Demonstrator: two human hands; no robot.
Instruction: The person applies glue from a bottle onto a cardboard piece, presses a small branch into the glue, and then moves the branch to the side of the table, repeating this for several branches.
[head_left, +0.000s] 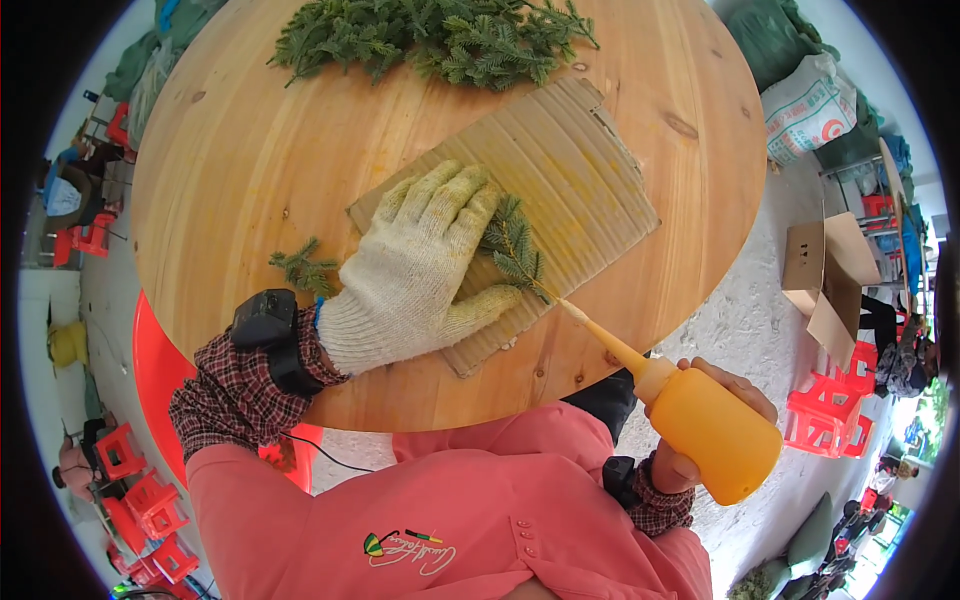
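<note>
My left hand [415, 265], in a knitted white glove stained yellow at the fingertips, lies flat with its fingers stretched over a piece of cardboard [575, 190]. Beside it, a green fir sprig [515, 245] lies on the cardboard, partly hidden under the glove. In my bare right hand [740, 385] is a yellow squeeze bottle [718, 435], tilted so that its long nozzle points at the sprig's stem end. The nozzle tip is at or very near the stem; whether they touch I cannot tell. Yellow smears mark the cardboard.
A heap of green sprigs [430, 40] rests at the far side of the round wooden table [240, 150]. Left of my glove lies a small loose sprig [303, 267]. On the floor to the right are an open cardboard box [830, 280] and red stools [828, 410].
</note>
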